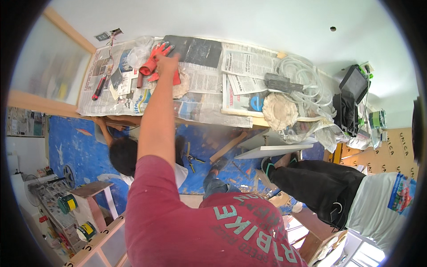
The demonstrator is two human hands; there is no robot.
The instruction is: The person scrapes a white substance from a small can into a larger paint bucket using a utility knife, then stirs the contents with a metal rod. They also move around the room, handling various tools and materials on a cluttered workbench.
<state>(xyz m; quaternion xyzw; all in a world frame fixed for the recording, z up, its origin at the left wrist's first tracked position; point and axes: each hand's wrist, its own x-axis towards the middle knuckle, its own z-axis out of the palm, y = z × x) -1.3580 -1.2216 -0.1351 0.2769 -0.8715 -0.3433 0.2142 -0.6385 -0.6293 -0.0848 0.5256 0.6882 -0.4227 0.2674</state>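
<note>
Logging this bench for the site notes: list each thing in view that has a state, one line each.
Left hand: stretched out, resting on the red gloves.
Red gloves: lying limp on the newspaper.
Newspaper: spread flat over the table.
Clear hose: loosely coiled.
Red-handled tool: lying flat, untouched.
Black sheet: lying flat.
Right hand: out of view.

Probably workshop: newspaper-covered bench [209,113], paint cans [67,203]

A dark, flat screen [354,83] with a black frame stood tilted at the far right of the bench. Beside it, further right, sat small green-and-white boxes [378,119]. At the near left, two round tins [67,203] with green and yellow labels stood on a low shelf.
</note>
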